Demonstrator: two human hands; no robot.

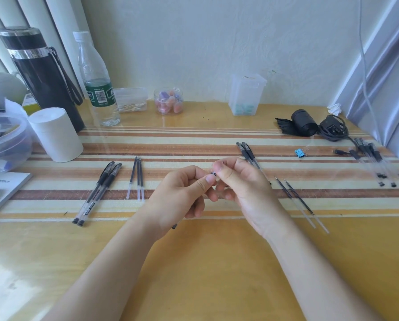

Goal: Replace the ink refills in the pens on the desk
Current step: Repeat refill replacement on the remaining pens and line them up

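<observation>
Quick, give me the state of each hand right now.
Left hand: closed around a pen, mostly hidden in the fist.
Right hand: fingertips pinched on the pen's small dark tip piece; whether it is being screwed on or off cannot be told.

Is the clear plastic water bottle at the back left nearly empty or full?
Nearly empty. The water bottle stands upright with its white cap on, and water shows only in its lowest part, below the green label.

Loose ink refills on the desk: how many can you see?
5: three refills lie together left of the hands, two refills right of them. The hands may hide another.
</observation>
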